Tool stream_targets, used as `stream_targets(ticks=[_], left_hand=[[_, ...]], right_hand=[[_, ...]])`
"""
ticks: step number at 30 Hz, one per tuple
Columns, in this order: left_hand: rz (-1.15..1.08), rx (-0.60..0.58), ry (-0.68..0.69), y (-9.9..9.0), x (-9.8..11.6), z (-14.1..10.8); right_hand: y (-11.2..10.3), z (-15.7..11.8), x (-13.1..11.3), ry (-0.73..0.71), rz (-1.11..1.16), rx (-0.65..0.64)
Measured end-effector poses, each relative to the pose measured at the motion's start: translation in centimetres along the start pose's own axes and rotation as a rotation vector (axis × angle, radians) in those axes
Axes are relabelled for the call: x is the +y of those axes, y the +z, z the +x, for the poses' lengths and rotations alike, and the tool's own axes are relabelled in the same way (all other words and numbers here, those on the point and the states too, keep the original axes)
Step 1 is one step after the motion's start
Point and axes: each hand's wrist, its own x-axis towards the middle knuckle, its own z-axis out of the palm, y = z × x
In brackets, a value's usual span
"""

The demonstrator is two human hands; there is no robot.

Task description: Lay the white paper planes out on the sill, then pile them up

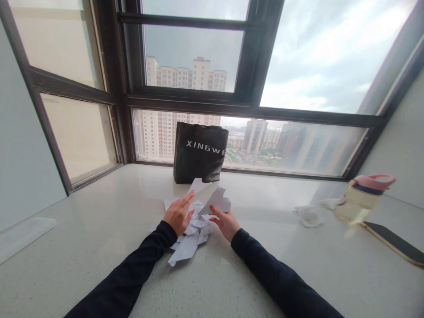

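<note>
white paper piece, one, is pinched by one right hand [225, 222]; one left hand [179, 215], loosely spread.

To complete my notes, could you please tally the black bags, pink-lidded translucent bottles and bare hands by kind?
Black bag with white lettering: 1
Pink-lidded translucent bottle: 1
Bare hands, left hand and right hand: 2
Total: 4

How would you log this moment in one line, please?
left hand: at paper pile | right hand: holding paper piece | black bag: behind paper pile
</note>
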Motion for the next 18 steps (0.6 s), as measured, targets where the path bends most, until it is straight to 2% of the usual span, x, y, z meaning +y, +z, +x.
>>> stream_targets(ticks=[2,5,9,12,15,18], left_hand=[[0.096,-0.101,0.083,-0.3,1.2,0.0],[0.145,-0.166,0.172,-0.5,2.7,0.0],[0.068,-0.180,0.222,-0.2,3.4,-0.3],[-0.067,-0.129,0.218,0.1,2.9,-0.4],[-0.254,0.004,0.040,0.3,2.2,-0.2],[-0.576,0.091,-0.300,0.5,1.7,0.2]], right_hand=[[0.1,-0.1,-0.1,0.023,0.054,-0.044],[-0.1,-0.1,-0.2,0.049,0.115,-0.076],[-0.5,0.3,0.0,0.044,0.115,-0.039],[-0.8,0.6,0.1,0.018,0.135,0.015],[-1.0,0.8,0.0,-0.006,0.147,0.039],[-0.7,0.6,-0.3,-0.013,0.152,0.029]])
